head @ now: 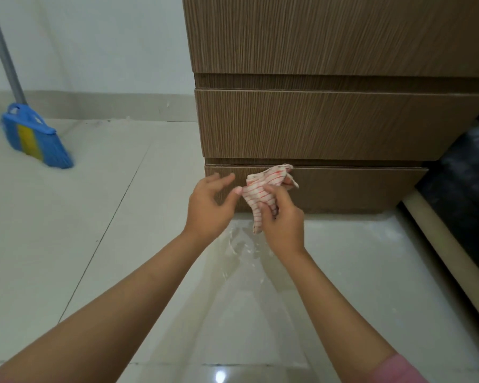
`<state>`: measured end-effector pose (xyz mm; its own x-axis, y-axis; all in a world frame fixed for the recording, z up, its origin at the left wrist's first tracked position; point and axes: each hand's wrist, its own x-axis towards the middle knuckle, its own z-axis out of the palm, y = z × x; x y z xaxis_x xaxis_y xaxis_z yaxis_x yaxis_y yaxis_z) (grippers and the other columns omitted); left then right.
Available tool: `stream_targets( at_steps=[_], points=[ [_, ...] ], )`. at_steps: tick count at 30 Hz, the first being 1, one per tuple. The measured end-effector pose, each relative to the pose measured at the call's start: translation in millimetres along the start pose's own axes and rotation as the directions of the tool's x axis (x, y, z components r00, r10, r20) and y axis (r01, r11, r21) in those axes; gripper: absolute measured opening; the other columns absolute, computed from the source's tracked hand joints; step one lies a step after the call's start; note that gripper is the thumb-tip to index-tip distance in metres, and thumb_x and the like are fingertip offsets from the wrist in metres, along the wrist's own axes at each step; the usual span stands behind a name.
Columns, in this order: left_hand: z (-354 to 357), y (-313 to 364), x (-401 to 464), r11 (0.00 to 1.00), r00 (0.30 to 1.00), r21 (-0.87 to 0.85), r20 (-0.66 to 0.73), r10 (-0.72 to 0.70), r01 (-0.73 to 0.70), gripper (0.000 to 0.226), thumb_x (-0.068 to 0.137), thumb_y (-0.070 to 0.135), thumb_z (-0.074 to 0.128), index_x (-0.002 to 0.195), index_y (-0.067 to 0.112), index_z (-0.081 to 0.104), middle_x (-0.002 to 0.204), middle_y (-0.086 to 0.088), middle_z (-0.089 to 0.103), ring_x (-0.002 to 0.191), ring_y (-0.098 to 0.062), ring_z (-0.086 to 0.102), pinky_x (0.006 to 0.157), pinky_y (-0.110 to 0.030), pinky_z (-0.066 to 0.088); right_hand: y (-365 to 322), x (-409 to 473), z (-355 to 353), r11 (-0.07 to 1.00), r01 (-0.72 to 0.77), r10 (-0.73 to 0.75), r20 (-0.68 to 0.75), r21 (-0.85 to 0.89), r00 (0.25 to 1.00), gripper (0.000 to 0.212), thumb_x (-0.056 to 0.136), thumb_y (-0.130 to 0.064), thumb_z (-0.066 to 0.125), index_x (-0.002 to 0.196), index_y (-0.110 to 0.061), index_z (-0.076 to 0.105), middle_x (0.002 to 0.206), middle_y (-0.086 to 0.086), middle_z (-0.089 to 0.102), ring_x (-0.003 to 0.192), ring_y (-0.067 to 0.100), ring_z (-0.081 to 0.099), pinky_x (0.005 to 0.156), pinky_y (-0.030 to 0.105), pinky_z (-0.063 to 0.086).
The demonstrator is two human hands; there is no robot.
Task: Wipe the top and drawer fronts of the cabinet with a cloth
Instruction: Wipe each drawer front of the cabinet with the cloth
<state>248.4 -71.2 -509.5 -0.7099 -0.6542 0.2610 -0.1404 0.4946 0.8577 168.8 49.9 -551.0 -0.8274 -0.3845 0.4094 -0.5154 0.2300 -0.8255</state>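
Observation:
A brown wood-grain cabinet (329, 51) fills the upper right, with three drawer fronts stacked down to the floor. The lowest drawer front (343, 189) is just behind my hands. A white cloth with red stripes (260, 190) is bunched in my right hand (281, 225), which grips it in front of that drawer. My left hand (209, 208) is beside it with fingers spread, its thumb tip touching the cloth's left edge. The cabinet top is out of view.
A blue and yellow broom (33, 136) with a grey pole leans against the white wall at the left. Pale glossy floor tiles (122, 244) spread below. A dark object with a beige edge (465, 205) stands at the right of the cabinet.

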Motion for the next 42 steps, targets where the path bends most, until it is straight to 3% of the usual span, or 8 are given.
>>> stream_targets(
  at_steps=[4, 8, 11, 20, 25, 31, 37, 42],
  points=[
    [-4.7, 9.1, -5.0, 0.990, 0.989, -0.137, 0.150, 0.013, 0.007, 0.025, 0.085, 0.013, 0.066, 0.109, 0.016, 0.068, 0.109, -0.002, 0.065, 0.107, -0.007, 0.055, 0.084, -0.007, 0.041, -17.2, -3.8, -5.6, 0.999, 0.042, -0.044, 0.138, 0.019, 0.989, 0.030, 0.086, -0.001, 0.060, 0.114, -0.013, 0.058, 0.079, -0.003, 0.062, 0.061, -0.005, 0.057, 0.052, 0.003, 0.038],
    [-14.1, 10.4, -7.9, 0.929, 0.971, -0.339, 0.229, -0.073, 0.150, 0.024, 0.083, 0.002, 0.065, 0.103, 0.014, 0.068, 0.098, -0.007, 0.070, 0.092, -0.016, 0.066, 0.081, -0.022, 0.052, -27.4, -8.8, -10.5, 0.998, 0.022, -0.032, 0.183, 0.058, 0.983, 0.031, 0.085, -0.003, 0.061, 0.112, -0.017, 0.053, 0.080, -0.001, 0.063, 0.065, 0.000, 0.059, 0.053, 0.009, 0.041],
    [-20.1, 14.0, -12.3, 0.913, 0.962, -0.361, 0.252, -0.101, 0.190, 0.029, 0.080, -0.004, 0.066, 0.103, 0.013, 0.067, 0.096, -0.006, 0.069, 0.084, -0.011, 0.065, 0.075, -0.020, 0.053, -30.3, -13.1, -12.0, 0.994, 0.003, -0.027, 0.225, 0.108, 0.974, 0.032, 0.086, -0.004, 0.061, 0.112, -0.018, 0.048, 0.087, 0.000, 0.067, 0.071, 0.008, 0.063, 0.058, 0.014, 0.047],
    [-33.1, 23.4, -15.7, 0.752, 0.863, -0.466, 0.425, -0.272, 0.466, 0.035, 0.084, -0.015, 0.047, 0.099, 0.009, 0.067, 0.097, -0.012, 0.067, 0.087, -0.023, 0.064, 0.078, -0.034, 0.055, -31.3, -39.1, -1.2, 0.878, -0.210, 0.074, 0.312, 0.430, 0.947, 0.039, 0.091, -0.008, 0.057, 0.124, -0.028, 0.053, 0.130, -0.004, 0.056, 0.122, 0.008, 0.052, 0.102, 0.032, 0.044],
    [-36.7, 24.2, -20.5, 0.639, 0.808, -0.516, 0.493, -0.324, 0.571, 0.044, 0.082, -0.016, 0.038, 0.103, 0.008, 0.067, 0.105, -0.014, 0.067, 0.096, -0.027, 0.063, 0.082, -0.037, 0.053, -45.3, -51.0, 8.8, 0.717, -0.421, 0.217, 0.396, 0.555, 0.892, 0.044, 0.095, -0.020, 0.051, 0.135, -0.038, 0.044, 0.136, -0.007, 0.052, 0.104, -0.002, 0.057, 0.076, 0.018, 0.048],
    [-48.4, 24.7, -24.1, 0.540, 0.784, -0.578, 0.534, -0.316, 0.612, 0.057, 0.077, -0.018, 0.030, 0.113, 0.009, 0.064, 0.119, -0.014, 0.060, 0.106, -0.031, 0.058, 0.075, -0.037, 0.054, -60.4, -53.7, 8.9, 0.494, -0.627, 0.279, 0.573, 0.602, 0.770, 0.049, 0.097, -0.024, 0.049, 0.132, -0.056, 0.036, 0.115, -0.006, 0.066, 0.086, 0.016, 0.058, 0.064, 0.026, 0.040],
    [-50.9, 31.2, -24.7, 0.576, 0.788, -0.555, 0.535, -0.305, 0.600, 0.060, 0.075, -0.017, 0.032, 0.107, 0.017, 0.068, 0.121, -0.012, 0.060, 0.112, -0.030, 0.054, 0.088, -0.042, 0.047, -64.2, -55.2, 5.2, 0.287, -0.598, 0.354, 0.497, 0.748, 0.792, 0.052, 0.089, -0.006, 0.057, 0.129, -0.037, 0.051, 0.124, -0.002, 0.064, 0.109, 0.019, 0.062, 0.081, 0.034, 0.052],
    [-52.7, 30.4, -24.8, 0.708, 0.813, -0.461, 0.509, -0.283, 0.535, 0.058, 0.073, -0.014, 0.039, 0.109, 0.022, 0.069, 0.125, -0.009, 0.058, 0.114, -0.030, 0.053, 0.078, -0.035, 0.051, -67.8, -52.6, -6.8, 0.406, -0.503, 0.407, 0.342, 0.763, 0.847, 0.054, 0.079, 0.007, 0.065, 0.125, -0.020, 0.058, 0.119, 0.001, 0.064, 0.108, 0.016, 0.064, 0.087, 0.037, 0.055]
  ],
)
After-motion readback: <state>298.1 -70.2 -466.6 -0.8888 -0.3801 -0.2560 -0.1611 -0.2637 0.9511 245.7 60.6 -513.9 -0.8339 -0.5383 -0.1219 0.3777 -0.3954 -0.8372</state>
